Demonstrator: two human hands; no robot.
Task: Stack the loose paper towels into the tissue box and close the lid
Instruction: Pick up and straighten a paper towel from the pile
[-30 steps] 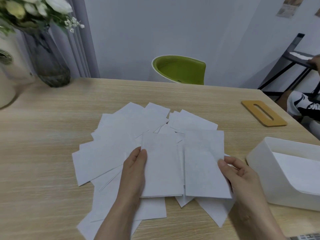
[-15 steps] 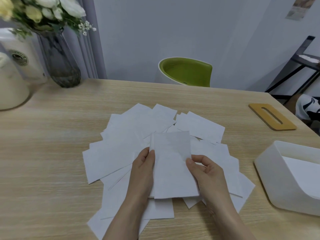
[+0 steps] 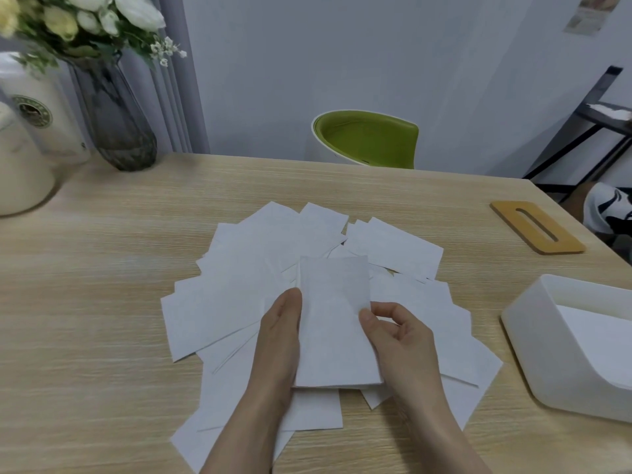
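Fingers (image 3: 371,314) of right hand (image 3: 403,340) and left hand (image 3: 280,336) pinching a small stack of paper towels (image 3: 333,319) from both sides, above loose paper towels (image 3: 232,299) fanned over the tabletop (image 3: 102,336). Open white tissue box (image 3: 547,340) at right; wooden lid (image 3: 537,226) beyond, lying apart.

No lettering can be read anywhere; the white canister (image 3: 41,121) left of the glass vase (image 3: 114,121) bears a round green emblem, its wording too blurred to read; the wall poster (image 3: 586,13), far right of the vase, is likewise illegible.
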